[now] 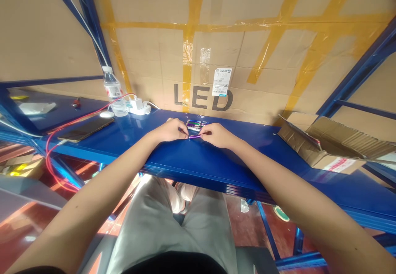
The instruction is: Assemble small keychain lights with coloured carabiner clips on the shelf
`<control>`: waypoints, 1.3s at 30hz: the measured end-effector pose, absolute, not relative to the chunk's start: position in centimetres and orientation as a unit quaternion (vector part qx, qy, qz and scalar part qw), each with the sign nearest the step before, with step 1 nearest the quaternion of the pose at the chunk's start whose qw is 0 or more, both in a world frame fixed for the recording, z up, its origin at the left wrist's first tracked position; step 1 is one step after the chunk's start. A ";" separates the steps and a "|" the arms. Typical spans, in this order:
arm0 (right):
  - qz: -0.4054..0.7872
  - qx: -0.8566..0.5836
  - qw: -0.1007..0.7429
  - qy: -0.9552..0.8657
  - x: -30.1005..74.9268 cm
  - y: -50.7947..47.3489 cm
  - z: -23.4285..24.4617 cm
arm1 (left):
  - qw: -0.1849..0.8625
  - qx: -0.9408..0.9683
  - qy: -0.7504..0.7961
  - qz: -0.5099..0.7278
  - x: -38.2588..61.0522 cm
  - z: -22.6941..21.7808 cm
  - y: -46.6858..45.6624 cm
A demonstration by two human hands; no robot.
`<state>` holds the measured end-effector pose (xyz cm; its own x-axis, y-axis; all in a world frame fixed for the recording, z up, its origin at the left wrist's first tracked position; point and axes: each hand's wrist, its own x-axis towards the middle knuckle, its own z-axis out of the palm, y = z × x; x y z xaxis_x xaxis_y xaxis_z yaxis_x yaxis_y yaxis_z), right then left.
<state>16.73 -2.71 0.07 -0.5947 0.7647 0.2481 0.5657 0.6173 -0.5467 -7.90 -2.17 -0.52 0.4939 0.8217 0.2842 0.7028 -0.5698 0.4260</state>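
Note:
Between my hands, just above the blue shelf top, lies a slim, shiny purple pen (pixel 194 136). My left hand (pixel 172 130) is at its left end, with thumb and fingertips pinched together there. The other end sits between the thumb and fingers of my right hand (pixel 217 135). Right behind the fingers, several more slim pens (pixel 195 124) in purple, green and silver lie side by side on the shelf, partly covered by my hands.
A blue metal shelf (pixel 192 158) carries everything. To the left are a water bottle (pixel 115 92), a white power strip (pixel 138 107), a dark phone (pixel 86 129) and a red cable (pixel 49 142). An open cardboard box (pixel 321 142) stands right. A large carton (pixel 247 59) rises behind.

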 end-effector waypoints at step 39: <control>0.193 -0.392 0.246 -0.865 17.4 -2.7 0.8 | 0.096 0.881 0.395 0.241 -6.5 -0.9 -2.5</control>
<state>17.41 -2.73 0.79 -0.5708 0.7738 0.2746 0.5839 0.6177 -0.5268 -6.48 -2.46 -0.87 0.5717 0.7424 0.3494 0.6502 -0.6696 0.3590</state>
